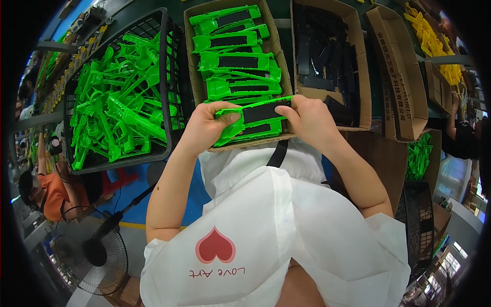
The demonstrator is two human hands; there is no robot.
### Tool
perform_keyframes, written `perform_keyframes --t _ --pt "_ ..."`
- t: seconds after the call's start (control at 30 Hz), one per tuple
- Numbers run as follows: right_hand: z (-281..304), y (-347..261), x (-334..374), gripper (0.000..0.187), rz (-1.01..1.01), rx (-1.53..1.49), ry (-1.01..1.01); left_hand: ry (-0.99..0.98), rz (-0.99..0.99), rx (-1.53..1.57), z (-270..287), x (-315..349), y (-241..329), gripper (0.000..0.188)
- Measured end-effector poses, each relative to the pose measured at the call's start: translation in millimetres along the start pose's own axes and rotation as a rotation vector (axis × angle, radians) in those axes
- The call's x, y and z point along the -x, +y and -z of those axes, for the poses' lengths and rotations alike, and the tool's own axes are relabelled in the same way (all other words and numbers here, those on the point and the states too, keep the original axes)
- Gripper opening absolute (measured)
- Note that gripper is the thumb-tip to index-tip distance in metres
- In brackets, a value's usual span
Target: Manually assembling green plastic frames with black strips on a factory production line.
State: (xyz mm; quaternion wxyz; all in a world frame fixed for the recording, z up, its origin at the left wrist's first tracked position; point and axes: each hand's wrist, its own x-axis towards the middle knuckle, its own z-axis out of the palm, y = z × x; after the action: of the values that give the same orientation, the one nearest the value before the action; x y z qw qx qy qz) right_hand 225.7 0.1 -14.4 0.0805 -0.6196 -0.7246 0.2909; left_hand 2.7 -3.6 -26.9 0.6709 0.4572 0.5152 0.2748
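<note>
Between my two hands is a green plastic shell (232, 128) with a black rectangular strip (259, 113) set in it. My left hand (212, 125) grips its left end, thumb on top. At the other end my right hand (307, 118) pinches the shell, its thumb pressing on the black strip. The shell is held over the near end of a cardboard box (281, 51), where several similar green shells with black strips (238, 61) lie stacked in a row. The undersides of the held shell and my fingertips are hidden.
Left stands a black crate (164, 87) heaped with green plastic parts (123, 97). To the right, a cardboard box (363, 92) holds black strips (327, 46); beyond it sits another carton (409, 77) and yellow parts (432, 38). A fan (94, 253) stands lower left, near a person in orange (53, 197).
</note>
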Motion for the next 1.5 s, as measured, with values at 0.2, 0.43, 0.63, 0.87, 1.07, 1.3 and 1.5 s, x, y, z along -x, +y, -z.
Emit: perform_keyframes --t 0.2,0.43,0.63,0.87,1.07,1.3,1.5 --pt "4 10 -7 0.033 -0.049 -0.262 0.133 -0.035 -0.029 0.105 5 3 1 0.014" --pt "-7 9 -5 0.027 0.061 -0.333 0.131 0.122 -0.231 -1.184 -32 1 29 0.025" --pt "-30 13 -9 0.041 0.128 -0.447 0.119 0.221 -0.291 -1.100 -45 -29 14 0.021" --pt "-9 24 -15 0.055 0.045 -1.357 -0.180 0.306 -0.748 -1.050 -37 -80 34 0.023" --pt "-11 76 11 0.040 -0.080 -0.506 0.216 0.398 -0.582 -1.629 62 -190 52 0.041" --pt "-5 125 7 0.021 -0.196 -0.063 0.321 0.315 -0.164 -1.749 79 -213 58 0.055" --pt "-14 134 -38 0.038 0.037 0.070 0.394 0.318 -0.632 -1.511 47 -131 56 0.037"
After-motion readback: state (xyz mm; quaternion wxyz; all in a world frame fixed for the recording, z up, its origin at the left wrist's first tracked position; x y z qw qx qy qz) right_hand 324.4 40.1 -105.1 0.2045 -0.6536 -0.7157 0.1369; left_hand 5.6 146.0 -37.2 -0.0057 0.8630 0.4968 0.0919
